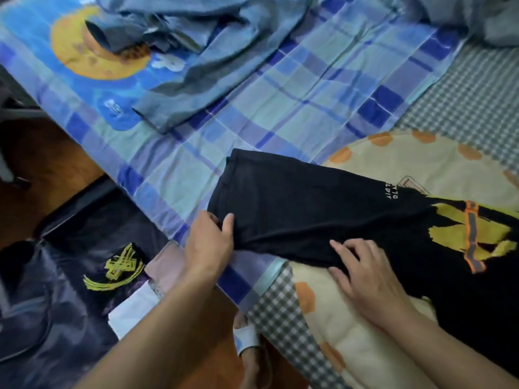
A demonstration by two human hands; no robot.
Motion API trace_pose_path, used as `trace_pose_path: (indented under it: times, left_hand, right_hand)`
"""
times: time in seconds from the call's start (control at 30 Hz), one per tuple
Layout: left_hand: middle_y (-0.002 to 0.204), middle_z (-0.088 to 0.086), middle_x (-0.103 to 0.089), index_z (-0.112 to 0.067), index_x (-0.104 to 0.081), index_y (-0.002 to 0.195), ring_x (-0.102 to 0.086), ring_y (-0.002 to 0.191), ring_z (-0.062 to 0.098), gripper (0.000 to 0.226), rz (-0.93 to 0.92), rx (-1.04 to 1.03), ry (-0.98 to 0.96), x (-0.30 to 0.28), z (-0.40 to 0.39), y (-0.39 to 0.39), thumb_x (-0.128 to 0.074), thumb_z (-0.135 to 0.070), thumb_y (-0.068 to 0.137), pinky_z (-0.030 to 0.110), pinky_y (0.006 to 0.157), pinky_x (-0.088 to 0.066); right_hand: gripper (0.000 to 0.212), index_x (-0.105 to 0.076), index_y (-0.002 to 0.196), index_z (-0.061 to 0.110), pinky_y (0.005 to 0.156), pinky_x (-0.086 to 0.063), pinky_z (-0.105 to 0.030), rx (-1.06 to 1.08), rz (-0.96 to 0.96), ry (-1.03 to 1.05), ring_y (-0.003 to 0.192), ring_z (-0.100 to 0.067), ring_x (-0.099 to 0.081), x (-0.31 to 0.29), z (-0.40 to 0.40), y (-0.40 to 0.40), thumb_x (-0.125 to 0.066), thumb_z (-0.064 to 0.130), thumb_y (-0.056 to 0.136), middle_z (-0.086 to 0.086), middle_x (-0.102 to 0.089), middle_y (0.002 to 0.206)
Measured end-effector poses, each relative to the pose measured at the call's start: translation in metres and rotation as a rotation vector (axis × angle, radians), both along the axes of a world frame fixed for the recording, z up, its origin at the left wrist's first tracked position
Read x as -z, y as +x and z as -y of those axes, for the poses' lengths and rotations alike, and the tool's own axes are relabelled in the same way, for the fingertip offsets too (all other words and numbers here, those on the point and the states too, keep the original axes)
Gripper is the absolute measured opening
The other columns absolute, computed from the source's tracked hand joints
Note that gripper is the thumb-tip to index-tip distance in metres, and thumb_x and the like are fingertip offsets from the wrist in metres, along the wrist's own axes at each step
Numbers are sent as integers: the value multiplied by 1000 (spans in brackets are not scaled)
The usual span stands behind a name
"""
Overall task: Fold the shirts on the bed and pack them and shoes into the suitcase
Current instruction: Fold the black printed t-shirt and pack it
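A black shirt (317, 209) with a yellow and orange print and small white lettering lies partly folded across the near side of the bed. My left hand (210, 242) pinches its near left corner at the bed's edge. My right hand (365, 273) rests on the shirt's near edge with fingers bent, gripping the cloth. A grey-blue shirt (196, 66) lies crumpled at the far side of the bed. On the floor to the left lies an open dark suitcase (56, 290) holding a black garment with a yellow logo (118, 268). No shoes are visible.
The bed has a blue plaid sheet (280, 108) over a grey checked cover (463, 102). A cream blanket with orange dots (379, 158) lies under the black shirt. Pink and white folded cloth (140, 304) sits beside the suitcase. Wooden floor (42, 169) shows at left.
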State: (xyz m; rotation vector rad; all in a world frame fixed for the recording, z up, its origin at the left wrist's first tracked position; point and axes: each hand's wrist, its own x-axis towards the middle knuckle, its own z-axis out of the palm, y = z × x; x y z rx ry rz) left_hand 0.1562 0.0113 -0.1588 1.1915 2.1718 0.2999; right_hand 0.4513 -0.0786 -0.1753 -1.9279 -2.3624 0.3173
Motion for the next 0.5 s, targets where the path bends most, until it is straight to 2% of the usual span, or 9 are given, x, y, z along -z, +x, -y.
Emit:
trace_pose_path:
  times: [0.1,0.17,0.23,0.3,0.33,0.4,0.5]
  left_hand:
    - [87,6,-56,-14,-49,81,-56,87,28,40,242,-224,-121,-1,-8,-1,-68,-47,92,37,70,-41]
    - [89,11,-63,-6,-61,89,-65,88,33,31,496,-303,-183,-3,-7,-4,-73,-35,92,37,66,-46]
    - [105,9,-72,-2,-68,111,-69,100,26,31,655,-322,-157,-8,-7,-10,-75,-24,91,30,69,-49]
    - [91,-4,-73,-9,-70,100,-69,84,11,15,684,-223,-38,-13,-9,-17,-75,-18,89,19,64,-47]
    - [78,-9,-68,-12,-66,88,-62,72,6,9,683,-162,11,-17,-10,-19,-75,-15,87,17,60,-44]
    - [65,-10,-54,-16,-54,78,-49,61,6,21,715,-92,68,-22,-11,-20,-73,-11,86,19,57,-38]
    - [66,-4,-51,-16,-51,78,-47,65,12,24,828,-109,64,-17,-14,-23,-69,-4,86,31,64,-36]
  right_hand:
    - [44,-68,121,13,80,-47,-38,-55,-75,-7,89,-20,-53,-15,-21,-21,-44,41,99,4,-54,98]
    - [34,-66,124,14,81,-50,-42,-97,-136,-3,91,-21,-52,-27,-50,-40,-49,23,95,3,-53,103]
    - [52,-63,130,14,86,-51,-45,-133,-232,-21,98,-24,-52,-37,-91,-68,-50,0,82,-1,-53,114]
    - [71,-59,137,20,100,-46,-48,-244,-265,-50,118,-28,-48,-46,-136,-105,-44,-5,72,-4,-51,133]
    - [77,-58,139,24,107,-41,-50,-329,-245,-93,130,-30,-42,-51,-158,-126,-45,-7,69,-3,-47,144]
    - [79,-62,134,33,117,-27,-49,-502,-134,-271,145,-31,-24,-61,-199,-170,-47,-10,69,-1,-33,159]
    - [53,-73,111,39,122,-14,-42,-743,212,-409,151,-29,-9,-65,-246,-210,-50,1,81,4,-21,165]
